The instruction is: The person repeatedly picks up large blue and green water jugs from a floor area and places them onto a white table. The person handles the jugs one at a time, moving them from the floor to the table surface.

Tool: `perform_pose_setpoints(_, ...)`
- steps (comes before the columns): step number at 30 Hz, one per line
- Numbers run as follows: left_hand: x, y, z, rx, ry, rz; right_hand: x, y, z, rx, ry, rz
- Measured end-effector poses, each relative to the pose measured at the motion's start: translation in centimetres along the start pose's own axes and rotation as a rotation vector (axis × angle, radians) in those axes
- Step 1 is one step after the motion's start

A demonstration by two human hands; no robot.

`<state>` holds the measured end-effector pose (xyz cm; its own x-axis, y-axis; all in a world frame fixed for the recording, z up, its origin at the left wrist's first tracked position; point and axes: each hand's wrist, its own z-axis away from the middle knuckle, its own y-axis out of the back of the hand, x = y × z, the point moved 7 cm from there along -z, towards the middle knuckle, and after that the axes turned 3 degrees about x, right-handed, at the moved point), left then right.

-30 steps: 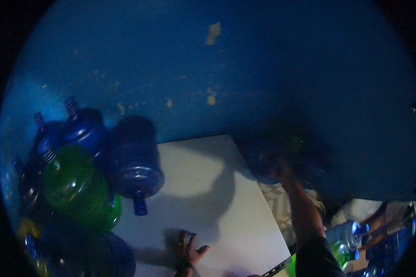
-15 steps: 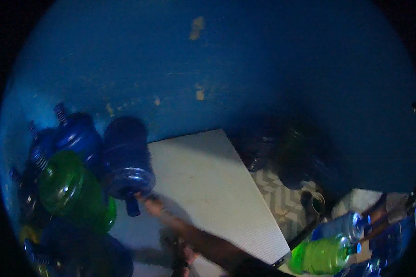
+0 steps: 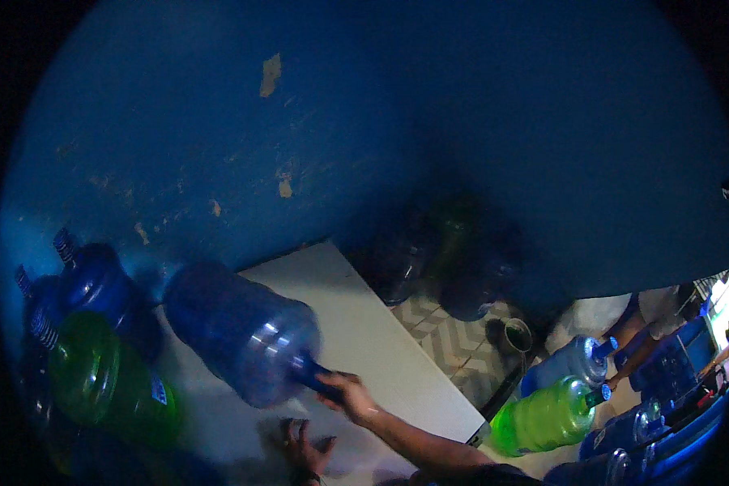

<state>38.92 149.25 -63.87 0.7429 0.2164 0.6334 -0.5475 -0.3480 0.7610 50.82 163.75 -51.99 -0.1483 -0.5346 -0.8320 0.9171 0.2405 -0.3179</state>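
Observation:
A large blue water jug (image 3: 239, 328) lies tilted over the white tabletop (image 3: 397, 356), its neck pointing toward me. My right hand (image 3: 348, 394) is closed round that neck. Lower down, my left hand (image 3: 304, 449) hovers near the tabletop, fingers spread and nothing in them. Left of the held jug stand a green water jug (image 3: 97, 368) and a blue jug with a striped neck seal (image 3: 97, 279). More dark jugs at the left are partly hidden in shadow.
A scuffed blue wall (image 3: 300, 130) rises behind the table. Beyond the table's right edge lies a patterned tile floor (image 3: 454, 340). At the right are a bright green jug (image 3: 543, 421), a clear blue jug (image 3: 565, 363) and another person's arm (image 3: 636, 356). Dark jugs stand in the shaded corner.
My right hand has closed on the blue jug's neck and tilted it toward me, to the right. My left hand's fingers now show spread. The view has swung rightward.

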Motion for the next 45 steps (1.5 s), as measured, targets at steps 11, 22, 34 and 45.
perform_pose_setpoints(11, 2.4, 1.0, 0.1, 0.127, -0.085, -0.103, -4.2, 24.5, 30.5, 0.675, 0.254, 0.091)
perform_pose_setpoints(22, 1.2, 1.6, 0.3, 0.201, -0.19, -0.192, -14.0, 37.5, 10.4, 0.777, 0.358, 0.146)
perform_pose_setpoints(34, -1.3, 0.1, 0.2, 0.152, -0.171, -0.248, -12.7, 33.2, 19.8, 0.371, 0.349, 2.074)
perform_pose_setpoints(45, 0.2, -0.7, -0.5, -0.006, -0.1, -0.121, -9.1, 60.0, 39.0, 0.509, -0.734, 2.653)
